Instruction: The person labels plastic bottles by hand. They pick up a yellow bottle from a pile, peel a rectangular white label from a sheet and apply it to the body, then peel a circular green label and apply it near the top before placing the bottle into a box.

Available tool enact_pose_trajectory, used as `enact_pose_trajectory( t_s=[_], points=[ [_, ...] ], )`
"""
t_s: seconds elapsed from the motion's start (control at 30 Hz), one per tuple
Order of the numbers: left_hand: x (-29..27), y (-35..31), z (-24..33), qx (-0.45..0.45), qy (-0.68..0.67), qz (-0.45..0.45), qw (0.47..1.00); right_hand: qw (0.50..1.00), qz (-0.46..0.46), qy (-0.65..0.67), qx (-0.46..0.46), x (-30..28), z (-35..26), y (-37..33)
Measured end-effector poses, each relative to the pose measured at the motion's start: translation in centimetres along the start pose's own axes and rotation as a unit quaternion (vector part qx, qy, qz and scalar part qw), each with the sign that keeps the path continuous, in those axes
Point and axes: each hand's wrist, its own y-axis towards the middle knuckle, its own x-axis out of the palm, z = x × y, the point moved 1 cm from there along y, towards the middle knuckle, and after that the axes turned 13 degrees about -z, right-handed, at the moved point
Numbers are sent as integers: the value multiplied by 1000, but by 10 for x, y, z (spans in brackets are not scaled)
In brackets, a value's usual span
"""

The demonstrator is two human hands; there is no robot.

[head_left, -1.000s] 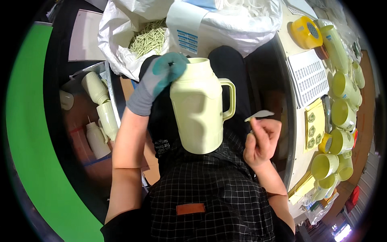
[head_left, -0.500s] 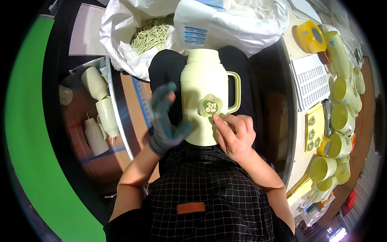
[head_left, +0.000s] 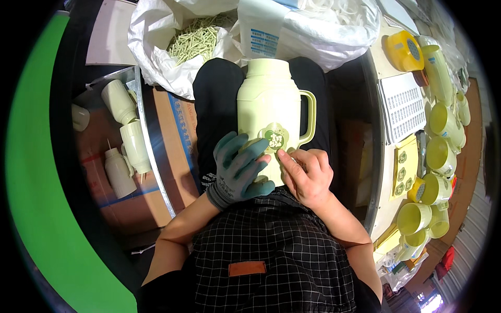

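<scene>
A pale green vacuum jug (head_left: 266, 109) with a side handle rests between my knees, its neck pointing away from me. A flower-shaped green sticker (head_left: 273, 136) with a white design sits on its lower body. My left hand (head_left: 241, 169), in a grey-green glove, is open with fingers spread over the jug's lower left side, the fingertips near the sticker. My bare right hand (head_left: 309, 175) presses one stretched digit at the sticker's lower edge. Its other fingers curl inward beside the jug, and whatever they may hold is hidden.
A white sack (head_left: 151, 57) of thin pale green pieces stands ahead. Several pale jugs (head_left: 120, 172) lie in a metal-edged bin at left. On the right bench are a sticker sheet (head_left: 403, 169), a printed sheet (head_left: 402, 107), a yellow tape roll (head_left: 404, 50) and several green cups (head_left: 441, 156).
My left hand has moved right and onto the jug, its fingers now beside the sticker. My right hand stays at the sticker's lower edge. The view has shifted slightly.
</scene>
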Motion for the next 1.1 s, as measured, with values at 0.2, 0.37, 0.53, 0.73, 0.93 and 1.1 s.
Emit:
enact_pose_trajectory(
  t_s=[0.2, 0.37, 0.53, 0.73, 0.93, 1.1],
  points=[
    [5, -9, 2, 8, 13, -25, 1000, 999, -42, 26, 1, -5, -1, -14],
    [1, -2, 0, -11, -9, -39, 999, 999, -18, 47, -8, -14, 1, -13],
    [-27, 47, -38, -8, -22, -37, 999, 990, 15, 139, -2, 2, 14, 13],
    [-38, 146, -143, -229, -365, -287, 856, 952, 27, 304, 24, 9, 6, 0],
    [-73, 174, -68, -162, -6, -364, 917, 901, 188, 268, 283, -42, 83, -26],
    [-46, 213, -41, -60, 304, -255, 916, 825, 228, 195, 479, -74, 209, -66]
  ],
)
